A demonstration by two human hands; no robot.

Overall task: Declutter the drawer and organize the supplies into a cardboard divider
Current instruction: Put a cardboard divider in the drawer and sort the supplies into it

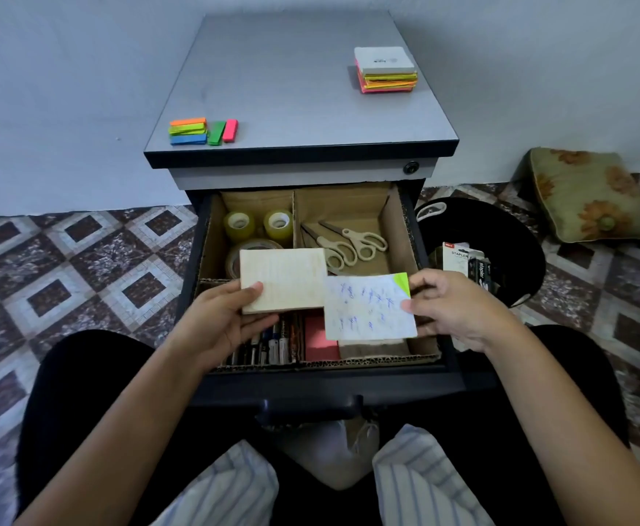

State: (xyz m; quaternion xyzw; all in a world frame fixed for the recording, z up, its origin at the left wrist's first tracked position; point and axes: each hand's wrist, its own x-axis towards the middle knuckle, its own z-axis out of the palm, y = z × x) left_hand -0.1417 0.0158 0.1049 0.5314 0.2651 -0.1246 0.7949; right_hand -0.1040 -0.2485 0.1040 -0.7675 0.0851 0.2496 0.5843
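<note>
The open drawer [326, 381] holds a cardboard divider [390, 222]. Its back left cell has three tape rolls [257, 225]; the back right cell has two cream scissors [348, 241]. Pens [269, 345] and a pink pad [320, 341] lie in the front cells. My left hand [223, 317] holds a yellowed lined paper [284, 279] above the drawer. My right hand [451, 305] holds a white note with blue writing and a green corner [367, 309], overlapping the first paper's lower right edge.
On the cabinet top [291, 81] lie coloured sticky flag strips [200, 131] at front left and a stack of sticky note pads [384, 70] at back right. A black bin [500, 229] with stapler boxes [466, 263] stands right of the drawer. A cushion [591, 195] lies on the tiled floor.
</note>
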